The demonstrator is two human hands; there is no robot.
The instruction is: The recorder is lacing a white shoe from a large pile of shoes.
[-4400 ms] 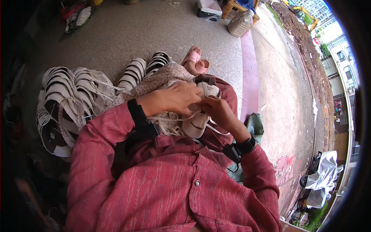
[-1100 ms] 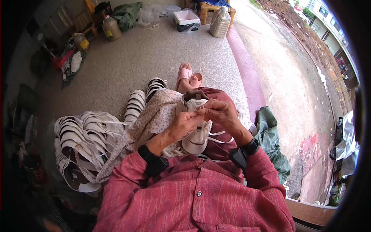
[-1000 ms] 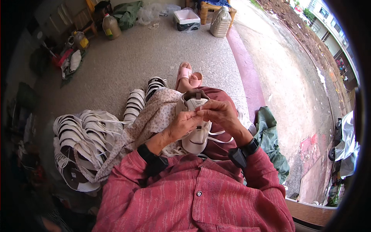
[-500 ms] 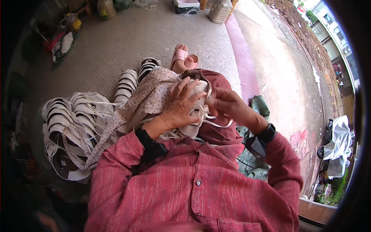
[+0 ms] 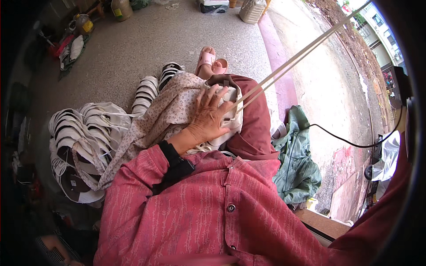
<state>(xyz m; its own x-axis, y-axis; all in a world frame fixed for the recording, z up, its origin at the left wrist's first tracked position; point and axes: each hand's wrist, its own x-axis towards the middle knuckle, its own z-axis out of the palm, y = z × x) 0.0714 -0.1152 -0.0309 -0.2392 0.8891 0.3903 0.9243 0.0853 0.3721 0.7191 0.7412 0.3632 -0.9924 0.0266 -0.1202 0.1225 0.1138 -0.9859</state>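
A cream-white shoe upper (image 5: 234,125) with a brown lined collar lies on my lap. My left hand (image 5: 207,111) is closed over its near left side, fingers bent across the tongue area and thumb apart, holding it against my leg. From the upper, beside my index fingertip, two strands of a white shoelace (image 5: 298,62) run taut up to the far right, past the picture's edge. My right arm (image 5: 377,221) is stretched out to the right; its hand is out of view. A black wrist device (image 5: 395,86) with a cable shows there.
Stacked white shoe uppers (image 5: 95,139) lie on my left, with further nested stacks (image 5: 145,95) ahead. A floral cloth (image 5: 175,95) covers part of my lap. Green sheeting (image 5: 296,166) is on my right. Pink sandals (image 5: 207,58) are on my feet. Jugs (image 5: 254,11) stand at the back.
My right hand has left the shoe upper and swung out of view to the right, drawing the lace strands out long and taut. The left hand has stayed on the upper.
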